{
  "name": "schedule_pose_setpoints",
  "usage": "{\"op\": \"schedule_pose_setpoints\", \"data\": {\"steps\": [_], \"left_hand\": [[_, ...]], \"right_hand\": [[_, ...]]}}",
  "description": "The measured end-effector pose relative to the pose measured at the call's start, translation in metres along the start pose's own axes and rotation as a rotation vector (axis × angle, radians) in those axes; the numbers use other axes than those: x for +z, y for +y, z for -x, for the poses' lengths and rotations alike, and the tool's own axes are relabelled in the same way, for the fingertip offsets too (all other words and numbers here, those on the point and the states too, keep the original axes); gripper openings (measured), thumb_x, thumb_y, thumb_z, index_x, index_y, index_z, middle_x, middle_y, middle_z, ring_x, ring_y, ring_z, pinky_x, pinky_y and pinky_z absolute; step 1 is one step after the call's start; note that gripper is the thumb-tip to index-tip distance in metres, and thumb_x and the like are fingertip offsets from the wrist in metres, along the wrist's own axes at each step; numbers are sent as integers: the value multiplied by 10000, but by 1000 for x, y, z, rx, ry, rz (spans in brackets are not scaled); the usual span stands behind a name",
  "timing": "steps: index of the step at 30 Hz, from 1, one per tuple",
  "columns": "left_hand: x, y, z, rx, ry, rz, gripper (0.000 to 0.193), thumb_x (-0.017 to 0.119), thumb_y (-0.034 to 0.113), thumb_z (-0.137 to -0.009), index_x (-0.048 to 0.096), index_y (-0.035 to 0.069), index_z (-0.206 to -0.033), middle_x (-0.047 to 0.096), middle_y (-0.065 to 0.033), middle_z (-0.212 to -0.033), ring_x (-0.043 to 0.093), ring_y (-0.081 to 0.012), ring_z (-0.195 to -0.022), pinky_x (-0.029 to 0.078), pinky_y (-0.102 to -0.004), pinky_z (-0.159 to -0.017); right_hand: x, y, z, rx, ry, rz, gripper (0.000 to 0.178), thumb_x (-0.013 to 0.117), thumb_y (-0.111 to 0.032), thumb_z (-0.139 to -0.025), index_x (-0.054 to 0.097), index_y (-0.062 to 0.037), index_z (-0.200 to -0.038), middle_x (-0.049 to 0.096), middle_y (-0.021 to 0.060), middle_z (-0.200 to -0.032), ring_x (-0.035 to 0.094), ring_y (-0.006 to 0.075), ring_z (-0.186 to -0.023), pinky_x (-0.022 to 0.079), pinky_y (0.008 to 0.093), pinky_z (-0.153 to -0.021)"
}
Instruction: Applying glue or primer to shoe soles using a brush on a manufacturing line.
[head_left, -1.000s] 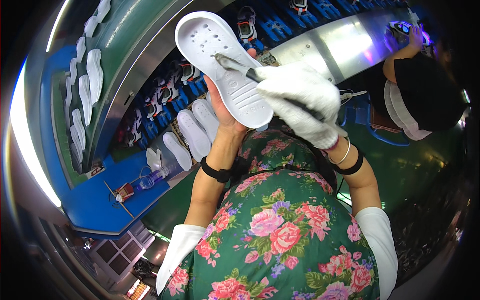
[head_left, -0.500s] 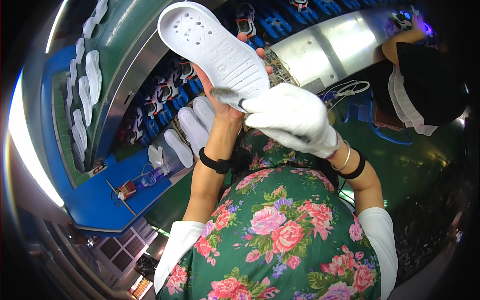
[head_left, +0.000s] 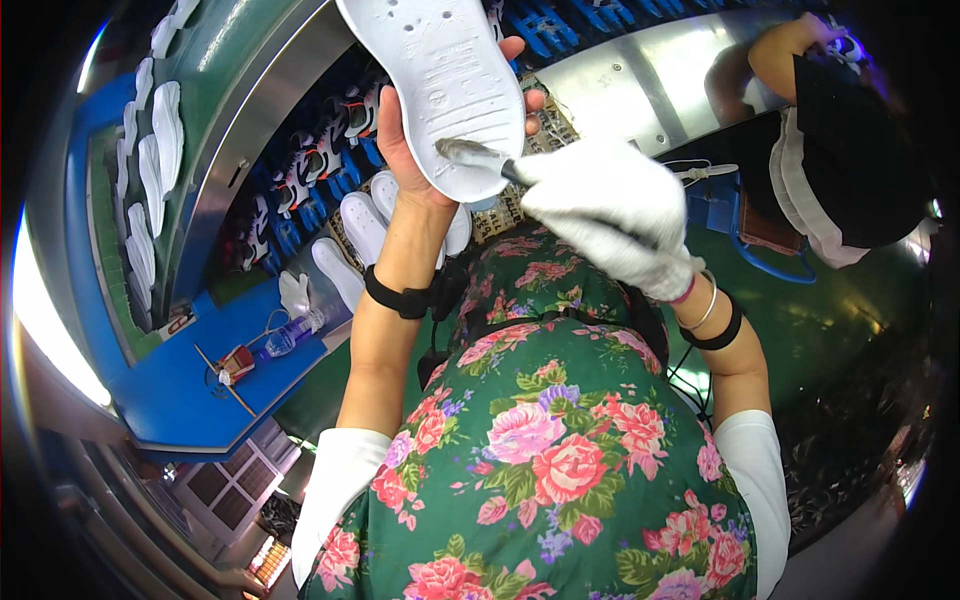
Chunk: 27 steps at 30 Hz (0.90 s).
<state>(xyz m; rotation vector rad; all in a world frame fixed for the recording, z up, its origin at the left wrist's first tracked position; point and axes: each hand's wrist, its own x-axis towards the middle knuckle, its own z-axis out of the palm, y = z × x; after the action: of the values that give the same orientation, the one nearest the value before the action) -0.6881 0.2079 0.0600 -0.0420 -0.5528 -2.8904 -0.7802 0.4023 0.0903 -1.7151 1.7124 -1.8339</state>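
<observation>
Far left, white soles (head_left: 166, 130) are lying in a line, and a bottle (head_left: 288, 338) is resting on the blue table (head_left: 180, 412). Coming right, shoes (head_left: 325, 150) are sitting in rows, with more soles (head_left: 362, 226) lying near the person's forearm.

Now the left hand (head_left: 410, 170): bare, cradling 1 white sole (head_left: 460, 95) from underneath, thumb hugging the left edge, fingertips curling round the right. And here's a change: the sole is sitting higher than 1 second ago, its holed end running out past the top of the view!

The brush (head_left: 475, 155) is shifting too. It's leaving the area near the holes from 1 second ago and is now lying over the grooved lower end, so the brushwork seems to be travelling along the sole. How hard the bristles are pressing, I can't tell.

The right hand (head_left: 605, 205), white-gloved, is closing narrowly round the brush's dark handle, blurring as it's moving. Far right, a co-worker's arm (head_left: 780, 62) is reaching toward a purple glow.
</observation>
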Motion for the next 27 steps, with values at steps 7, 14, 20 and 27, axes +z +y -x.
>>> {"op": "schedule_pose_setpoints", "data": {"steps": [7, 14, 20, 27], "left_hand": [[4, 12, -6, -117, -7, -145, 927, 512, 700, -848, 308, 118, -1540, 407, -230, -1472, 501, -360, -938, 424, -458, -754], [-2, 15, -19, -225, -53, -202, 932, 468, 682, -858, 310, 48, -1523, 408, -254, -1431, 522, -348, -952, 438, -446, -756], [-3, 1, -24, -102, -44, 9, 940, 485, 708, -875, 316, 37, -1510, 397, -235, -1459, 565, -400, -1009, 490, -515, -819], [-6, -5, -25, -139, -61, 6, 908, 478, 701, -882, 341, 55, -1506, 435, -221, -1445, 544, -382, -1004, 451, -485, -836]], "right_hand": [[-3, -3, 4, 138, -26, -141, 211, 807, -49, -728, 767, -72, -934, 747, 98, -993, 705, 249, -840, 558, 350, -748], [-1, -7, 9, -113, -195, 19, 266, 778, -57, -751, 747, -88, -1013, 741, 95, -1040, 700, 257, -861, 564, 357, -752], [-1, 2, 0, 54, 34, 79, 222, 796, -34, -757, 761, -45, -976, 746, 101, -1010, 702, 223, -888, 548, 338, -771], [-5, -8, 6, 411, 36, -517, 152, 749, 42, -788, 751, -12, -930, 736, 131, -985, 715, 194, -887, 570, 321, -793]]}}
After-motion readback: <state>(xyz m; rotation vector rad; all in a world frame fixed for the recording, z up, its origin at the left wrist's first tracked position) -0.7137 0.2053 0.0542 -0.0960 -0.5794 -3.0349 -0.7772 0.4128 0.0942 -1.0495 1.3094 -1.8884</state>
